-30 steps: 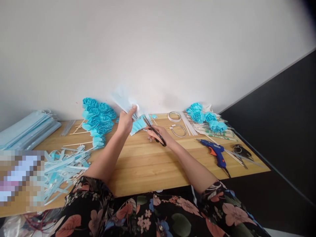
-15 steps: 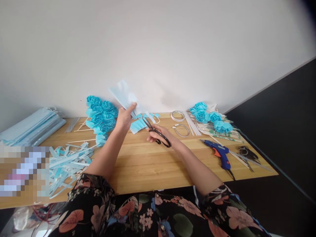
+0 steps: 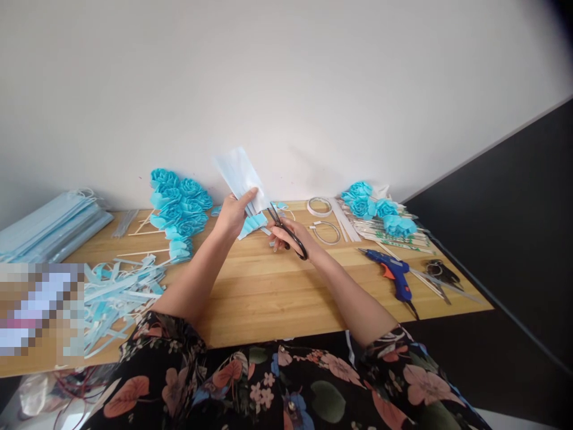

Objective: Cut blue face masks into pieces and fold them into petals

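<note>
My left hand [image 3: 239, 214] pinches a pale blue face mask [image 3: 240, 173] up in front of the wall, thumb on its near face. Black-handled scissors [image 3: 290, 236] are in my right hand [image 3: 283, 234], fingers in the loops. Their blades meet the mask's lower right corner; whether they are closed on it I cannot tell. Beneath the mask, cut blue pieces [image 3: 252, 226] lie on the table, partly hidden by my hands.
Blue fabric roses [image 3: 179, 206] stand left, more roses [image 3: 380, 209] right on wrapped sticks. A mask stack [image 3: 49, 224] and cut strips [image 3: 123, 292] fill the left side. A blue glue gun [image 3: 391, 269], tape rolls [image 3: 319, 207] and black snips [image 3: 441, 273] lie right.
The mask has moved right and slightly down with my left hand. The scissors' blades, apart from the mask before, now reach its lower corner.
</note>
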`<action>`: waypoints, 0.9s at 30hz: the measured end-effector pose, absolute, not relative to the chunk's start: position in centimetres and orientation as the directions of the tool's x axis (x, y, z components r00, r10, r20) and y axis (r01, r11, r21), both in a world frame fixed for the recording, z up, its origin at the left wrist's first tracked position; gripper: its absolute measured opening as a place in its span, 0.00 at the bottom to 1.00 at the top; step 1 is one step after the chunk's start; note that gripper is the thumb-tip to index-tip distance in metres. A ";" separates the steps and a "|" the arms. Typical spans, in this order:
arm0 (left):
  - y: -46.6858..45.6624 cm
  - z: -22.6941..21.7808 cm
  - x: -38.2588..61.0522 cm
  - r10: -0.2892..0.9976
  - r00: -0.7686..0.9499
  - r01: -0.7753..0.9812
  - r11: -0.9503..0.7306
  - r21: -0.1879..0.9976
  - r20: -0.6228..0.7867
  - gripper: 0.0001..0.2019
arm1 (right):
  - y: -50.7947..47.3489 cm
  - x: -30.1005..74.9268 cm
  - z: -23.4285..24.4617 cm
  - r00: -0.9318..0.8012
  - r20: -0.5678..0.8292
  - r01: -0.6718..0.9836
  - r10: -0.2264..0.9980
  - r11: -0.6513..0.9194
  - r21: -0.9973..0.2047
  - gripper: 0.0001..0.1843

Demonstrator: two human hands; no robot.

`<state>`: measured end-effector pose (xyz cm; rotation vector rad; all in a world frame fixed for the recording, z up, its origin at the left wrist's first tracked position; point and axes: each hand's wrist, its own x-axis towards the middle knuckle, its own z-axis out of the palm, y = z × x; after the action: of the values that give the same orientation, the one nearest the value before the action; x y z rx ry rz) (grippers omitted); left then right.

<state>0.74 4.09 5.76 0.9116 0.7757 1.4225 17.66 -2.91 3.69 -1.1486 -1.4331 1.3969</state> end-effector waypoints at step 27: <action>3.3 5.9 0.8 0.983 0.153 -0.346 -0.046 0.937 0.105 0.27 | -3.2 18.0 3.8 -0.228 0.060 0.090 0.972 0.082 -0.993 0.31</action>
<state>0.82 3.33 5.87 1.0789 0.7933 1.2833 18.03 -3.19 3.77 -1.1116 -1.4826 1.2708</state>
